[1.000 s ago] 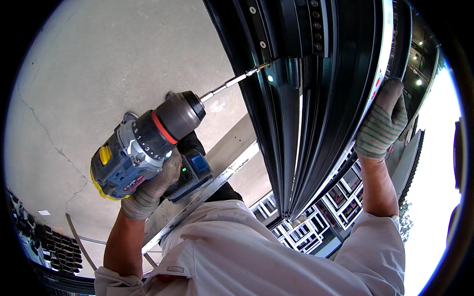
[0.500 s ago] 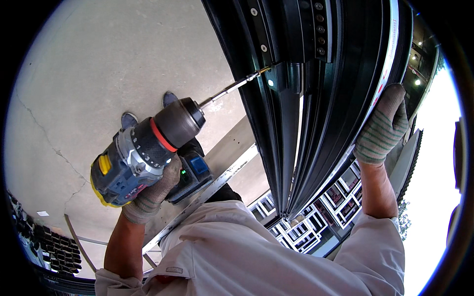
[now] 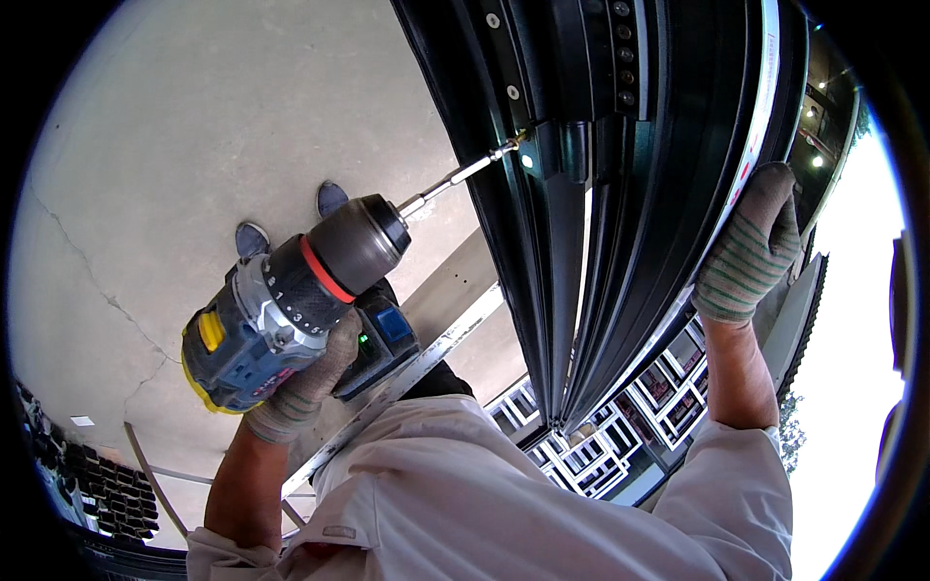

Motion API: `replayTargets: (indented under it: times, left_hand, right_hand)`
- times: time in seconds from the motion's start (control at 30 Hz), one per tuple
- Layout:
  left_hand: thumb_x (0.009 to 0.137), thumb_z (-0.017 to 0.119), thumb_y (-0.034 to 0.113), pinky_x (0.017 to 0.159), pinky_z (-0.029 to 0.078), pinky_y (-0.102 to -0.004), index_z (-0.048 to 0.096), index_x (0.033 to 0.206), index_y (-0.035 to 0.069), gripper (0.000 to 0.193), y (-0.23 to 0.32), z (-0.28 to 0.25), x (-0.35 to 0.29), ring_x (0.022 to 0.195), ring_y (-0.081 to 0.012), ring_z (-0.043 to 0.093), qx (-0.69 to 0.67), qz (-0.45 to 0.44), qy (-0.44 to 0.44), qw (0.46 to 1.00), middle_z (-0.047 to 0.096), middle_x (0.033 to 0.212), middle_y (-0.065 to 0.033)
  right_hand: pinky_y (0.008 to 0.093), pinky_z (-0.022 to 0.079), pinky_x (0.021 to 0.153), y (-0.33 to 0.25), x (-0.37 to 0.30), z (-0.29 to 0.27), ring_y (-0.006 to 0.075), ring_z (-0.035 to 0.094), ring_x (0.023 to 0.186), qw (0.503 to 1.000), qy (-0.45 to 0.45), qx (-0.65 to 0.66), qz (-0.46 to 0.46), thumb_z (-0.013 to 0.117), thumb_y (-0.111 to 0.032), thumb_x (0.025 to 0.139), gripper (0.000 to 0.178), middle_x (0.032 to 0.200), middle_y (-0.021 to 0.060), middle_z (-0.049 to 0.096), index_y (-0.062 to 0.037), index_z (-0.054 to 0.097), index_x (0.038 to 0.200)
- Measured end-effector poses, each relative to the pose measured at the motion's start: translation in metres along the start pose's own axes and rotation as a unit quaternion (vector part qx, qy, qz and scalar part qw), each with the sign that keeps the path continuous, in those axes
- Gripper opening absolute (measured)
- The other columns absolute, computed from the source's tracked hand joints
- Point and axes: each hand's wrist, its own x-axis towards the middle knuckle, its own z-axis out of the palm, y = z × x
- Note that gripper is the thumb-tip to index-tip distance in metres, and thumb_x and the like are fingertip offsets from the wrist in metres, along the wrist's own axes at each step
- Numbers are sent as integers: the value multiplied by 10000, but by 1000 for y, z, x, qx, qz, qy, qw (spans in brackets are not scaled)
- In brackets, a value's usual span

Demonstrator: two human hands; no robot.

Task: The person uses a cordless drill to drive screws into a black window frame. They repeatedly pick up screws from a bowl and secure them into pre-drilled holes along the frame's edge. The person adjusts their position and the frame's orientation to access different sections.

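My left hand (image 3: 315, 382), in a grey knit glove, is wrapped round the handle of a cordless drill (image 3: 291, 305) with a black chuck and a red ring. A long bit (image 3: 463, 176) runs from the chuck to a black metal frame (image 3: 668, 184) standing in front of me. The bit's tip meets the frame beside a hinge-like block (image 3: 560, 150), just below two screw heads. My right hand (image 3: 751, 252), in a green-striped glove, is closed round the frame's far right edge, along a white strip (image 3: 760, 92); its fingertips are partly hidden.
A pale metal bar (image 3: 436, 344) crosses low in front of my body. Below lies a concrete floor (image 3: 223, 107) with a crack, and my shoes (image 3: 252, 239) show on it. Stacks of white-edged frames (image 3: 601, 450) stand at the lower right, dark stacked pieces (image 3: 107, 489) at the lower left.
The drill has shifted slightly right, closer to the frame, and less of the bit shows between chuck and frame. My right hand stays on the edge.
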Motion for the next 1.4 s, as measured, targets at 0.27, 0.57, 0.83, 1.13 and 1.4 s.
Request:
replayTargets:
  times: [0.27, 0.57, 0.83, 1.13, 1.4]
  left_hand:
    - [1006, 492, 206, 950, 462, -349, 468, 1235, 58, 273, 20, 9, -23, 1057, -209, 554, -515, -176, 3, 839, 565, 1142, -88]
    - [885, 627, 387, 970, 455, -458, 449, 1292, 29, 570, -9, -18, -41, 1086, -305, 559, -537, -292, 134, 780, 574, 1181, -142]
    - [969, 550, 281, 997, 435, -388, 413, 1332, 50, 453, 8, -16, -37, 1134, -247, 531, -579, -245, 28, 777, 544, 1236, -113]
    - [952, 547, 161, 874, 429, -351, 436, 1153, 101, 238, 2, -4, -10, 993, -200, 525, -431, -200, -37, 879, 498, 1066, -63]
    - [1022, 476, 204, 966, 442, -306, 402, 1330, 95, 335, -8, -19, -8, 1140, -156, 507, -431, -190, -84, 878, 490, 1257, -50]
  right_hand:
    - [224, 463, 604, -8, 0, 6, 57, 589, 584, 1000, -3, 7, -14, 572, -467, 972, 455, 695, 15, 672, -38, 669, 860]
    - [240, 488, 620, -5, -2, 8, 80, 618, 598, 1000, 19, 8, 0, 576, -488, 961, 477, 704, 30, 684, -26, 682, 905]
    - [255, 506, 629, 6, 0, 3, 89, 638, 624, 999, 32, 8, -3, 590, -461, 962, 448, 749, 44, 702, -25, 694, 944]
    - [229, 497, 685, -4, 1, 3, 89, 643, 678, 1000, -5, -9, 12, 560, -461, 979, 476, 760, 48, 695, -4, 695, 977]
    - [247, 493, 716, -2, 1, 7, 107, 639, 724, 1000, -1, -16, 3, 552, -453, 985, 485, 814, 59, 707, 11, 691, 989]
